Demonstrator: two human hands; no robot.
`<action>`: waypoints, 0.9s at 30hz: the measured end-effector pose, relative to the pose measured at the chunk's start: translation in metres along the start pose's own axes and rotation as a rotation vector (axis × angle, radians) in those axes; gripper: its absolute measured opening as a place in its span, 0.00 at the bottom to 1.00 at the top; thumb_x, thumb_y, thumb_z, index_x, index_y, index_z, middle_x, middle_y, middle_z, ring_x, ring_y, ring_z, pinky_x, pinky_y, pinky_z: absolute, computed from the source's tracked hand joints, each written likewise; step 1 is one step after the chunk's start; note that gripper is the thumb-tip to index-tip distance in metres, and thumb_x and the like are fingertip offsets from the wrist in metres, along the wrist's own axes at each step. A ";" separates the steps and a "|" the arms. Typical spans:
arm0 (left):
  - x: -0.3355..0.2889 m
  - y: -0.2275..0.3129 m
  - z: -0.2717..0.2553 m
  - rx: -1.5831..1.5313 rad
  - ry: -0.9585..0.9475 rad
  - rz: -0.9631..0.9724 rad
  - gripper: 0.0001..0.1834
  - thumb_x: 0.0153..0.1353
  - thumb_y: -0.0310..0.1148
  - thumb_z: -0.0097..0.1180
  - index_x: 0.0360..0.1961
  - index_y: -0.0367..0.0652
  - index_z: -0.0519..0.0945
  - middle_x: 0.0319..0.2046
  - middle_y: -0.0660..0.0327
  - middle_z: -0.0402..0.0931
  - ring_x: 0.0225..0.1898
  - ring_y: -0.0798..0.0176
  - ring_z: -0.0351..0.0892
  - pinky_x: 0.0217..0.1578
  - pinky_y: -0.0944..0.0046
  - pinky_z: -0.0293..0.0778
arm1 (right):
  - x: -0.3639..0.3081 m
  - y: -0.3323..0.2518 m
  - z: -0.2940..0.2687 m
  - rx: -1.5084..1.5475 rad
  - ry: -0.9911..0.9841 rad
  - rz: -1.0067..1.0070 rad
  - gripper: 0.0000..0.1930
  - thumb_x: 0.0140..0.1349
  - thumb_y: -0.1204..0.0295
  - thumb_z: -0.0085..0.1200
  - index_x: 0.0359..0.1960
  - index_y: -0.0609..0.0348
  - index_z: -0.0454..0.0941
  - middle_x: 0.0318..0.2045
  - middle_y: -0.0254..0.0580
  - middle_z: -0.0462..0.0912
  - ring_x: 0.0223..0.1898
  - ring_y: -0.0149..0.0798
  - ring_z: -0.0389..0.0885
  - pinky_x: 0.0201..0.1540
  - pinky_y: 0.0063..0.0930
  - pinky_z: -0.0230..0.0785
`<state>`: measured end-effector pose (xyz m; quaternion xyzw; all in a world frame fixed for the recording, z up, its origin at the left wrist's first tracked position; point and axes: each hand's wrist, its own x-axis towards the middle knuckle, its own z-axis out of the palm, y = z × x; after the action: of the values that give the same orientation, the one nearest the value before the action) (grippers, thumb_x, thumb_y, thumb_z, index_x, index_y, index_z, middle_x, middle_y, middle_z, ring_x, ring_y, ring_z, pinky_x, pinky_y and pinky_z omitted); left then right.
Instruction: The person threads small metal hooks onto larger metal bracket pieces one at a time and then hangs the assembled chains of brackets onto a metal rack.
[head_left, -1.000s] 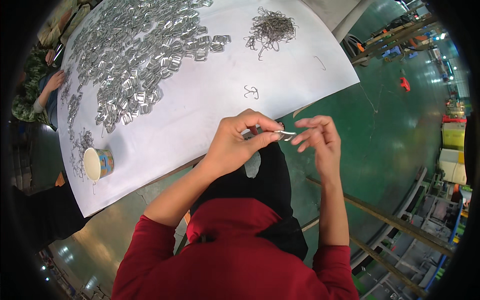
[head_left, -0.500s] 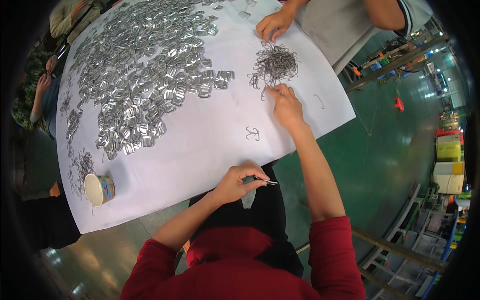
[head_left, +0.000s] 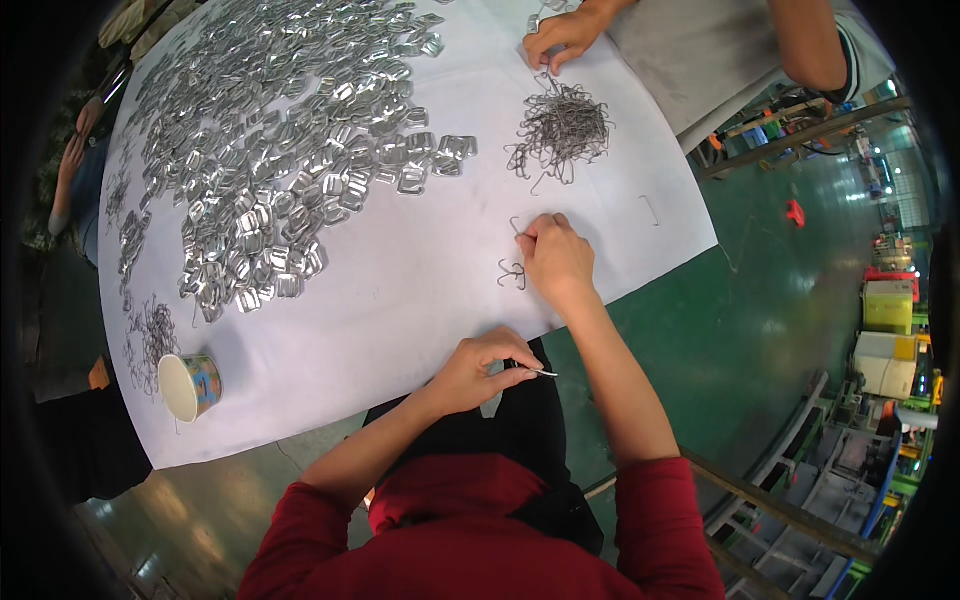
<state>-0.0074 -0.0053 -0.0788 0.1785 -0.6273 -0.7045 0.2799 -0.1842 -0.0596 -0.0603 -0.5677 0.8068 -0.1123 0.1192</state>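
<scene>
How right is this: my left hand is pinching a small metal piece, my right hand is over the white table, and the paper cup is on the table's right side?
One slip: the head view shows the paper cup on the left side of the white table. Your left hand pinches a small metal piece; your right hand is over the table.

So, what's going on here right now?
The person's left hand pinches a small metal piece by the near edge of the white table. Their right hand holds a bent wire, beside a few loose wires. A co-worker's hand is at the far side of the wire pile. Many silvery buckles lie spread to the left.
</scene>
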 end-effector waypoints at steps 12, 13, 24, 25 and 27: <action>0.000 -0.001 0.001 0.010 0.026 0.073 0.06 0.51 0.21 0.59 0.33 0.39 0.80 0.28 0.62 0.78 0.34 0.64 0.75 0.38 0.65 0.69 | 0.037 0.088 -0.039 0.069 0.282 0.122 0.07 0.54 0.67 0.56 0.31 0.56 0.76 0.34 0.43 0.78 0.36 0.48 0.78 0.37 0.38 0.70; 0.000 -0.001 0.001 0.015 0.022 0.072 0.06 0.51 0.21 0.59 0.33 0.39 0.80 0.28 0.62 0.78 0.34 0.64 0.75 0.38 0.65 0.69 | 0.041 0.072 -0.032 0.118 0.244 0.081 0.08 0.54 0.66 0.57 0.31 0.55 0.77 0.34 0.43 0.78 0.36 0.47 0.78 0.38 0.38 0.70; -0.001 -0.004 0.005 0.056 0.038 0.081 0.06 0.52 0.20 0.57 0.33 0.38 0.79 0.30 0.61 0.78 0.36 0.63 0.75 0.40 0.65 0.69 | 0.064 -0.007 0.004 -0.053 -0.028 0.249 0.16 0.58 0.65 0.50 0.41 0.66 0.73 0.46 0.53 0.72 0.41 0.47 0.79 0.41 0.39 0.70; -0.002 -0.004 0.005 0.055 0.037 0.086 0.06 0.52 0.20 0.57 0.33 0.38 0.79 0.30 0.61 0.78 0.36 0.63 0.75 0.40 0.65 0.69 | 0.057 -0.004 0.004 -0.080 -0.059 0.177 0.15 0.58 0.66 0.50 0.41 0.66 0.73 0.44 0.52 0.74 0.39 0.45 0.79 0.39 0.38 0.70; -0.003 -0.002 0.007 0.049 0.046 0.030 0.05 0.52 0.20 0.58 0.32 0.37 0.79 0.31 0.59 0.78 0.36 0.65 0.76 0.41 0.66 0.70 | 0.044 0.011 -0.004 -0.111 -0.086 0.107 0.14 0.58 0.67 0.49 0.40 0.66 0.73 0.41 0.51 0.75 0.36 0.43 0.80 0.36 0.36 0.70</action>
<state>-0.0098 0.0019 -0.0801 0.1919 -0.6404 -0.6804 0.3002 -0.2098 -0.0970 -0.0634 -0.5339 0.8350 -0.0365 0.1280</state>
